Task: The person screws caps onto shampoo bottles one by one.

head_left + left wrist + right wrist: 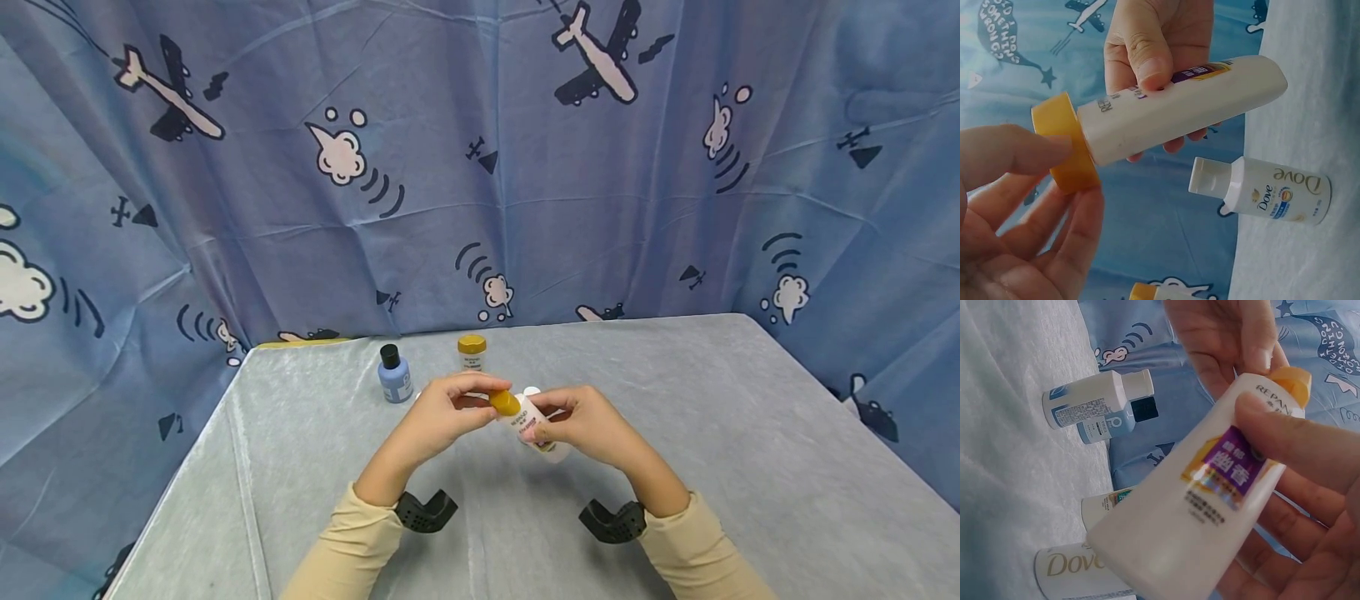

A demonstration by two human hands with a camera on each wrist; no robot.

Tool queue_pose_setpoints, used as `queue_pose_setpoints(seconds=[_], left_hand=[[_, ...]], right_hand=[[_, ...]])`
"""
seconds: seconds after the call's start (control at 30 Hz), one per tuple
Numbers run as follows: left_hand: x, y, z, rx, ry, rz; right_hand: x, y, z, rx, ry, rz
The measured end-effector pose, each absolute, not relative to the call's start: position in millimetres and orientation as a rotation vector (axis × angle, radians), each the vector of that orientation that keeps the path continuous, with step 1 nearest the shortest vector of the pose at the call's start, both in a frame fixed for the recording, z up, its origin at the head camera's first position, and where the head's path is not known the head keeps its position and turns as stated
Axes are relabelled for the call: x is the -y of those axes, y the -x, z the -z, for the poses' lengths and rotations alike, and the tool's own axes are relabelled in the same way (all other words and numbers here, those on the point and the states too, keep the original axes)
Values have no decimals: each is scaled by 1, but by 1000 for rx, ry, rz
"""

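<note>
My left hand (442,412) pinches the yellow cap (1066,140) of a white shampoo-type bottle (1185,109) between thumb and fingers. The bottle's body is gripped by my right hand (588,421), its thumb across the front near the purple and gold label. Tilted above the table, the bottle has its cap end toward the left hand. The cap sits at the bottle's neck; how tightly it is fastened cannot be seen. Behind the hands stands a white Dove bottle (1282,190), mostly hidden in the head view.
A light-blue bottle with a black cap (395,379) and a yellow-capped bottle (472,357) stand toward the back of the grey-covered table (712,417). A white bottle (1088,397) stands beside the blue one. A blue patterned curtain (420,167) hangs behind.
</note>
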State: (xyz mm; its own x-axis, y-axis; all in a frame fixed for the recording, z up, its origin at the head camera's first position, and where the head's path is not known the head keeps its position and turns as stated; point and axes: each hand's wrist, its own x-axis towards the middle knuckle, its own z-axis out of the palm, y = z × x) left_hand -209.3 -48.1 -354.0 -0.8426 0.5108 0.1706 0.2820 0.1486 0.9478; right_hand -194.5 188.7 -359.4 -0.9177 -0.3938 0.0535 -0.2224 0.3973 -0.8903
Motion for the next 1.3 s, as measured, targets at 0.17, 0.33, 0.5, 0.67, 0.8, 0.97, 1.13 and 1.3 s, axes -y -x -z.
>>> queue_pose_setpoints(seconds=[0.17,0.33,0.5,0.67,0.8,0.97,1.13,1.3], left_hand=[[43,208,351,-2237,-527,-1867],[35,204,352,-2383,-325,-1949],[31,204,355,-2428,-319,-1956],[30,203,356,-2413,-367,-1929],[30,202,354,-2383,-446,-1936],[32,202,353,-2358,-568,-1891],[35,202,354,-2345,-612,-1841],[34,203,355,-2369,-581,-1817]], right_hand=[[-188,195,359,-2554,507,1536],[-186,195,360,-2602,441,1522],[-185,195,361,-2621,470,1507],[-185,195,361,-2628,484,1493],[-187,195,360,-2629,477,1507],[-187,194,359,-2607,478,1527],[-187,195,361,-2588,487,1534],[-188,195,362,-2574,511,1537]])
